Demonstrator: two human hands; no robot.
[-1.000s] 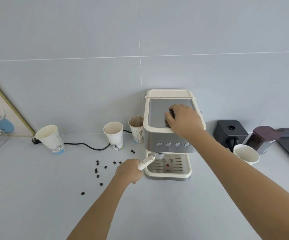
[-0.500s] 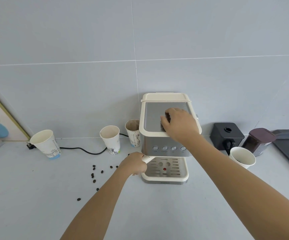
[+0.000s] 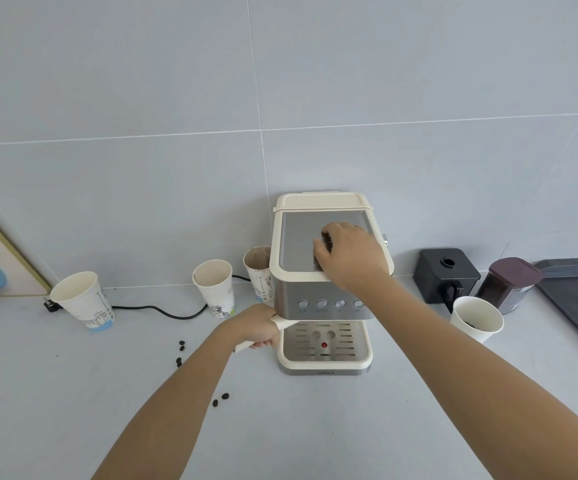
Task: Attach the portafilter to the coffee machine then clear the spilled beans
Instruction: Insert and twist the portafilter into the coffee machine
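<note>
One coffee machine (image 3: 329, 292); left hand (image 3: 258, 327) wrapped around the cream portafilter (image 3: 282, 323) handle at its front-left; right hand (image 3: 348, 254) pressed flat on its top; four paper cups; five spilled beans (image 3: 181, 353) visible on the counter (image 3: 298, 427).

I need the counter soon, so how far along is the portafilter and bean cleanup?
Nothing looks finished. In hand: the left hand grips the portafilter handle under the coffee machine, while the right hand rests on its top; whether it has locked is hidden. Left: the spilled beans lie loose on the counter.
</note>
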